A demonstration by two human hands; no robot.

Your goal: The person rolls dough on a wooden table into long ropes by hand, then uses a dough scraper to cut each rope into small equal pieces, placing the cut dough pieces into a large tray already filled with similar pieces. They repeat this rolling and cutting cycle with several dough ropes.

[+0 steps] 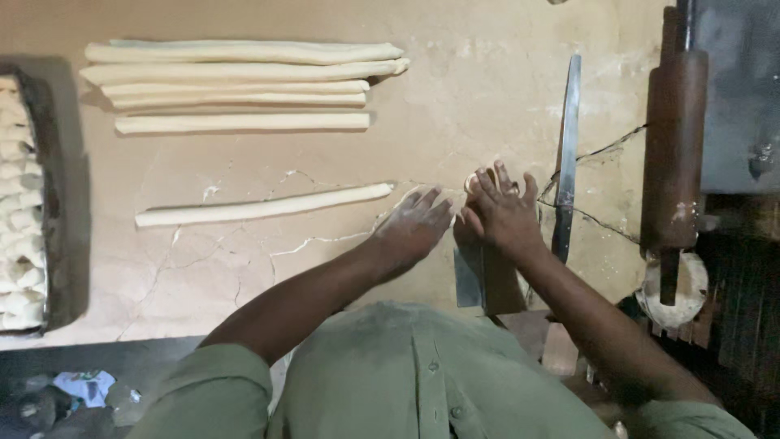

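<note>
View from above a floured, cracked work surface (244,276). Nearest the viewer, a flat metal scraper (469,280) lay on the surface beneath the wrists, partly hidden by the right forearm. The left hand (414,223) rested palm down with fingers extended and flour-dusted, pressing on the surface just past the end of a long dough rope (260,208). The right hand (504,213) lay touching it, fingers spread flat over a small piece of dough (470,180), of which only a pale edge showed at the fingertips; neither hand gripped anything. Just right of the right hand lay a long knife (567,146), and beyond that a wooden rolling pin (674,154). At the far edge, five rolled dough ropes (244,85) lay side by side. At the left margin, a tray (50,162) held cut dough pieces (18,211).
</note>
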